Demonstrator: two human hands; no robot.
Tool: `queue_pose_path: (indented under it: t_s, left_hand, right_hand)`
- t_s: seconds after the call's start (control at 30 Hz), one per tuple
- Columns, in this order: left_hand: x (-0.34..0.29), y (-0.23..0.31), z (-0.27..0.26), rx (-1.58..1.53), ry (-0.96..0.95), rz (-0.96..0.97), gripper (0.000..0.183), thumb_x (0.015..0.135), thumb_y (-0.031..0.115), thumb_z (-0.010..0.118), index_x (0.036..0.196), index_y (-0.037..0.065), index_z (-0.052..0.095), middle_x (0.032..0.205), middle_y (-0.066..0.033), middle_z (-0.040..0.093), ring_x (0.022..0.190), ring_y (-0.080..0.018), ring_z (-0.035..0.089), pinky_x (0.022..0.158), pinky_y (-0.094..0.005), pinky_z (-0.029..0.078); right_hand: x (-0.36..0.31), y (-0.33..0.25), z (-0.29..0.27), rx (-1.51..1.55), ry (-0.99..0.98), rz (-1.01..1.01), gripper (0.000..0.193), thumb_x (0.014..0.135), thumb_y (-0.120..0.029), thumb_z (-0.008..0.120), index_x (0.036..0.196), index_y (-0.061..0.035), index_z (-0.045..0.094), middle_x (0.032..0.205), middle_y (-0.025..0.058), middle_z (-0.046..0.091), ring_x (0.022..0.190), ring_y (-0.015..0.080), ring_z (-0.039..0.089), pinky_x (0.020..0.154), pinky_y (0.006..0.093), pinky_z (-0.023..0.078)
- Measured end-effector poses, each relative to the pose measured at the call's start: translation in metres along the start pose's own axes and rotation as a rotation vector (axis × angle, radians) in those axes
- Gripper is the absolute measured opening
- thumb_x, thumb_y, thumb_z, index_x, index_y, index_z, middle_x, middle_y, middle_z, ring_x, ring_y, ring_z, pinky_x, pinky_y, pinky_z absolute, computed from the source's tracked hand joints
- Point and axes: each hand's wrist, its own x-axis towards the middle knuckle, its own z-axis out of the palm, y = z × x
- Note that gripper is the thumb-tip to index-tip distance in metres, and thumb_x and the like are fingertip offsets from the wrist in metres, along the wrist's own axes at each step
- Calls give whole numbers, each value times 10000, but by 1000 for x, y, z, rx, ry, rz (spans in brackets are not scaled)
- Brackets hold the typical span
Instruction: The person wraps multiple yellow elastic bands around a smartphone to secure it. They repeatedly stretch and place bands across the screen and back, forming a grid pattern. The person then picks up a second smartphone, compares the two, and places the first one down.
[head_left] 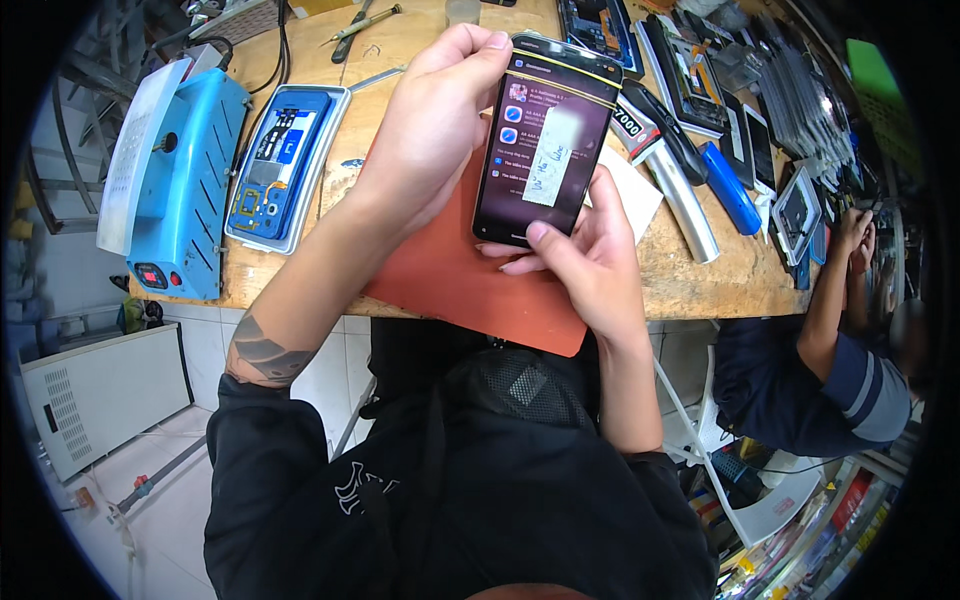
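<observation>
A smartphone (505, 205) with its screen lit is held upright over a reddish-brown mat (430, 265). Yellow bands cross the top of the screen, and a pale paper label (551, 160) with handwriting is stuck on the glass. My left hand (440, 125) grips the phone's upper left edge, thumb at the top corner. From below, my right hand (595, 255) supports the lower end, its thumb on the bottom of the screen and its fingers behind. The back of the phone is hidden.
To the left stand a light-blue machine (195, 190) and an opened blue phone (285, 165) in a white tray. Rightward lie a silver tube (683, 205), a blue cylinder (730, 190) and several phone parts. A screwdriver (370, 22) rests at the back. Another person (815, 370) works at the right.
</observation>
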Motion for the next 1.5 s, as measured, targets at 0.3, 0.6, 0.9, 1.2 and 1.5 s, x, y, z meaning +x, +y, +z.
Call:
queue_pose_path:
  t_s: [0.3,0.6,0.9,1.2,1.5]
  left_hand:
    - [1,-10,-17,5,-22,23,184,1102,224,505,1145,71,598,1121,-29,682,1050,-133,642,974,-318,497]
    - [1,-21,-18,-146,-24,59,162,1079,145,529,1120,10,607,1080,-92,691,998,-169,680,941,-327,542]
    - [-7,-16,-10,-64,18,-6,142,1069,193,574,1105,59,601,1056,-53,687,959,-128,670,888,-313,544]
    - [-5,-14,-10,-64,4,18,129,1069,182,572,1109,63,606,1062,-55,702,931,-124,686,857,-304,556]
    - [-9,-8,-7,-36,-28,-5,117,1076,204,572,1077,94,612,1034,-31,705,897,-96,683,811,-281,558]
  right_hand:
    - [3,8,1,70,13,-38,420,1076,-176,551,1409,26,395,1114,181,697,818,226,759,620,278,613]
    - [1,17,0,-44,-31,-74,524,982,8,607,1429,6,333,1148,171,672,878,199,747,687,281,621]
    - [1,14,-1,-3,39,-78,413,1108,-278,475,1396,12,421,1002,196,725,706,245,743,551,272,584]
    - [1,12,1,-55,35,-90,476,968,-21,655,1361,1,388,1052,133,693,745,155,727,574,236,567]
    - [1,11,2,-111,63,-87,573,891,17,723,1353,0,384,1091,121,670,807,140,715,651,265,612]
